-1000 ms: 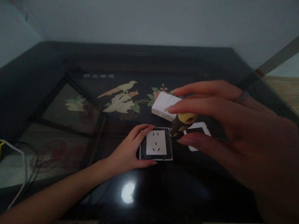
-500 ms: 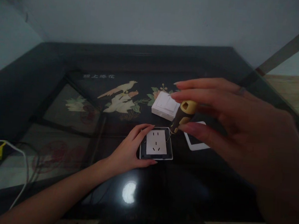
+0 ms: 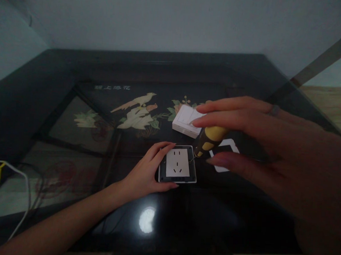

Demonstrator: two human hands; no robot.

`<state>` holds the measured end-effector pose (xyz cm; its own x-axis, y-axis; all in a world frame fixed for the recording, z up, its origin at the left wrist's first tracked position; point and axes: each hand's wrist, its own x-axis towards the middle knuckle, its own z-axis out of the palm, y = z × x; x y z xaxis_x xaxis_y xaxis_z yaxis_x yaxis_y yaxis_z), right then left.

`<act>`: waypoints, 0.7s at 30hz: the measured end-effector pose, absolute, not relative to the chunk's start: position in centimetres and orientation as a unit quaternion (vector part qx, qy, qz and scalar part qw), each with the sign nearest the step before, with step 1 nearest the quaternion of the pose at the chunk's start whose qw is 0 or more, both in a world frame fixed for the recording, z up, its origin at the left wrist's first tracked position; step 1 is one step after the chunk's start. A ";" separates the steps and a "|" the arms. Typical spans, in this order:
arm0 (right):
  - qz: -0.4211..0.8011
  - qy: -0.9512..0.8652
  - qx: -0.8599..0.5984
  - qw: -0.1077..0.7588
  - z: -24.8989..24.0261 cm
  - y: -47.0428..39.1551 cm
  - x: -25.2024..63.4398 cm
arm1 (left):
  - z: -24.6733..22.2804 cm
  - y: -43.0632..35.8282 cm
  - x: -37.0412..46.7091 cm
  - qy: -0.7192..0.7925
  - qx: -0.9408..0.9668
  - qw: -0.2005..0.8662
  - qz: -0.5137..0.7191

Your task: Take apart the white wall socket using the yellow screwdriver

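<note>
Bench (image 3: 225, 221): dark, glossy
Right hand (image 3: 275, 144): loosely around screwdriver (image 3: 206, 142) handle
Left hand (image 3: 145, 173): gripping socket (image 3: 178, 163) from 9 o'clock
Socket: on bench, 6 o'clock from switch (image 3: 185, 118)
Frame (image 3: 231, 143): socket's 3 o'clock
Screwdriver: tilted, tip at socket's 3 o'clock

Dark glossy table (image 3: 225, 221) beneath socket (image 3: 178, 163), white switch (image 3: 186, 116), white frame (image 3: 221, 169) and, probably, pale cable (image 3: 28, 188).

Left hand (image 3: 145, 173) curls, gripping; right hand (image 3: 286, 145) arches, thumb (image 3: 228, 162) below fingers (image 3: 230, 118).

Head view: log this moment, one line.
left grip: holds socket; right grip: around screwdriver, tip at socket's right side; white frame: right of socket
</note>
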<state>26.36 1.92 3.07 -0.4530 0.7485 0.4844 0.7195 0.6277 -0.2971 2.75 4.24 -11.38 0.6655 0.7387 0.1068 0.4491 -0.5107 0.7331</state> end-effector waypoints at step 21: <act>-0.056 -0.800 -0.490 0.341 2.5 1.7 25.2 | -11.7 4.2 2.7 0.348 0.845 0.344 0.214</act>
